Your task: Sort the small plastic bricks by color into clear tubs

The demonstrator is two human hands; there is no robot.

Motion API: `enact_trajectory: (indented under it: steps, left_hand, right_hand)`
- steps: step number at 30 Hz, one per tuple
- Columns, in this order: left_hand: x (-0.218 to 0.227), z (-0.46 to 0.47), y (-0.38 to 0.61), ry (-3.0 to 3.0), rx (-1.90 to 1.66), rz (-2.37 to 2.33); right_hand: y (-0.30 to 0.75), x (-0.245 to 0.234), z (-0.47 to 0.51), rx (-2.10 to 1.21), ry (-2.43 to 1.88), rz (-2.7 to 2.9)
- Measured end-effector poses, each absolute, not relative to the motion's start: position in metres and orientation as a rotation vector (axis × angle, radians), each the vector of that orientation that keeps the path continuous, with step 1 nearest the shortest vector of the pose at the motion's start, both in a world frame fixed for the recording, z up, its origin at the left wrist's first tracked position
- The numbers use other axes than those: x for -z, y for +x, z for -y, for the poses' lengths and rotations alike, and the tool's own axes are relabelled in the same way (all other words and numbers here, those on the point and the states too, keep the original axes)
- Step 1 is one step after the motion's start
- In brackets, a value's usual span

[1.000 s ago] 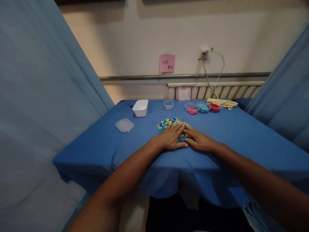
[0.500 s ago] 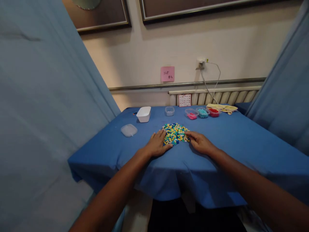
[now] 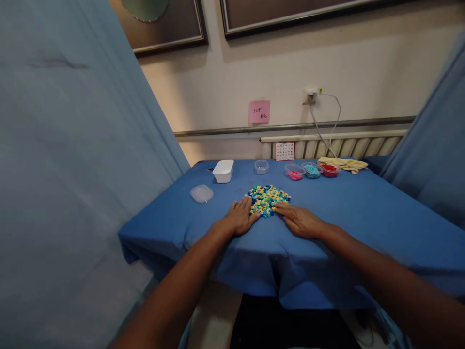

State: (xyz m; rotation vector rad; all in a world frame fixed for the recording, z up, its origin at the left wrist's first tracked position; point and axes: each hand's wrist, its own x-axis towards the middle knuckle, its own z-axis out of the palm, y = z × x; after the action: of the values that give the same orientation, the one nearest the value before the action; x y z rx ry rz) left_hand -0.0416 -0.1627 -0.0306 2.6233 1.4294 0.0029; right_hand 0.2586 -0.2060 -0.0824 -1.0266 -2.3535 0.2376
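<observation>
A pile of small coloured pieces [image 3: 269, 198], yellow, white, teal and dark blue, lies on the blue tablecloth [image 3: 232, 247]. They look like little building bricks, too small to be sure. My left hand [image 3: 240, 215] rests flat at the pile's left edge, its fingers stretched out and its thumb along the near side. From the right, my right hand [image 3: 298, 220] lies with extended fingers touching the pile's near right edge. Neither hand grips anything that I can see.
Behind the pile stand a white tub [image 3: 223, 171] and a clear container [image 3: 261, 167]. At the back right are tubs of pink [image 3: 295, 175], light blue [image 3: 311, 170] and red pieces [image 3: 329, 169], beside a yellow cloth [image 3: 347, 164]. A clear lid [image 3: 202, 194] lies left.
My right hand has moved from the pile's right side toward its near edge, and its fingers have straightened. My left hand stays at the left edge. The view has shifted slightly left.
</observation>
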Motion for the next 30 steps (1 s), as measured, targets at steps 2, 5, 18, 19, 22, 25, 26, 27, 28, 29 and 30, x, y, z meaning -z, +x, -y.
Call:
enact_trajectory:
  steps: [2,5,18,19,22,25,26,27,28,29,30]
  left_hand:
    - [0.029,0.163,-0.040,2.610,0.012,-1.431]
    - [0.029,0.161,-0.031,2.614,-0.027,-1.447]
    - [0.021,0.088,-0.013,2.719,-0.017,-1.277]
    - [0.020,0.084,-0.011,2.718,-0.030,-1.261]
    - [0.020,0.079,-0.001,2.707,-0.042,-1.152]
    - [0.020,0.083,0.005,2.670,-0.009,-1.064]
    - [0.020,0.087,0.005,2.671,-0.009,-1.051]
    - [0.020,0.091,0.003,2.678,-0.013,-1.034]
    - [0.020,0.095,-0.001,2.689,-0.022,-1.015]
    - [0.020,0.099,-0.005,2.699,-0.033,-0.998]
    - [0.020,0.103,-0.010,2.710,-0.050,-0.990]
  right_hand:
    - [0.258,0.081,0.209,-0.246,-1.043,2.360]
    - [0.257,0.076,0.212,-0.285,-1.067,2.371]
    - [0.248,0.035,0.183,-0.376,-0.975,2.545]
    - [0.250,0.034,0.176,-0.352,-0.988,2.531]
    - [0.255,0.040,0.156,-0.315,-1.065,2.488]
    - [0.256,0.056,0.146,-0.363,-1.091,2.469]
    - [0.256,0.060,0.146,-0.382,-1.076,2.460]
    - [0.257,0.064,0.147,-0.394,-1.056,2.447]
    - [0.258,0.067,0.148,-0.398,-1.030,2.433]
    - [0.259,0.069,0.150,-0.397,-0.999,2.422]
    - [0.261,0.070,0.152,-0.387,-0.971,2.406]
